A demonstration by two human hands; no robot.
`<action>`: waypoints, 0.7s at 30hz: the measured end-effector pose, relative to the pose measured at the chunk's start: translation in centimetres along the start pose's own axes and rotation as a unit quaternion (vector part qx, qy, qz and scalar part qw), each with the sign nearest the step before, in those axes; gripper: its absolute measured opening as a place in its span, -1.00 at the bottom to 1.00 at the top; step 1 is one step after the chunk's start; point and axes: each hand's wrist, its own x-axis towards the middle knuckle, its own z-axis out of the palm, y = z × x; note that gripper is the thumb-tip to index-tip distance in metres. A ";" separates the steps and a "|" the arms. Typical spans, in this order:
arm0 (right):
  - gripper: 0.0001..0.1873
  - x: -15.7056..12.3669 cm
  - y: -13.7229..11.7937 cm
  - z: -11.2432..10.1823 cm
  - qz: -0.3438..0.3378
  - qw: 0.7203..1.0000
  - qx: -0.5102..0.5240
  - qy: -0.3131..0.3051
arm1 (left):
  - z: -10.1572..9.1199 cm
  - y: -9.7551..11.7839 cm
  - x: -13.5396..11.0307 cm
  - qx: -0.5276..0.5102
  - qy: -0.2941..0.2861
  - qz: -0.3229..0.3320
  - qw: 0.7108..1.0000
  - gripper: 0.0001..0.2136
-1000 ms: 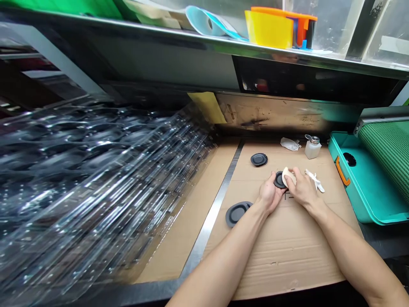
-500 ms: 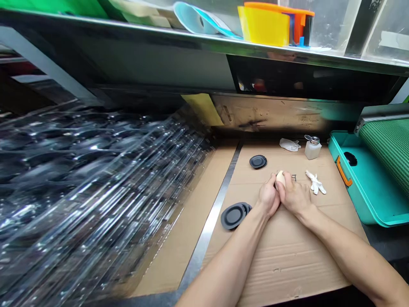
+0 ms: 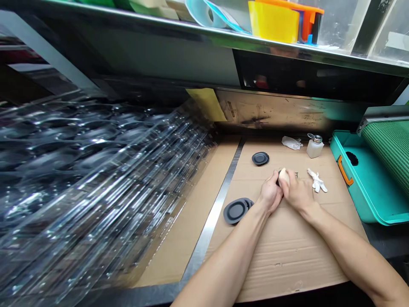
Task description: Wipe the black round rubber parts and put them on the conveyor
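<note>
My left hand is closed around a small black part, of which only a dark edge shows. My right hand presses against it, closed on a cream-coloured cloth or pad that lies against the black part. Both hands meet above the cardboard sheet. Beside my left forearm lie overlapping black oval plastic parts. Another black oval part rests beyond my hands. To the right of my right hand lies a crumpled white glove.
Stacked clear plastic trays fill the left side. A white dispenser bottle with its lid up stands at the back, near a white crumpled cloth. At right, a teal bin sits beside a green conveyor belt. A metal shelf spans above.
My right hand and the cream pad have shifted slightly against the left hand, and a dark edge of the black part now shows. The whole view has shifted a little.
</note>
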 end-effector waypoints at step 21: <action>-0.69 0.5 5.4 -1.9 0.076 0.990 -0.104 0.059 | 1.1 5.0 -2.8 -0.101 0.033 -0.191 0.976 -0.34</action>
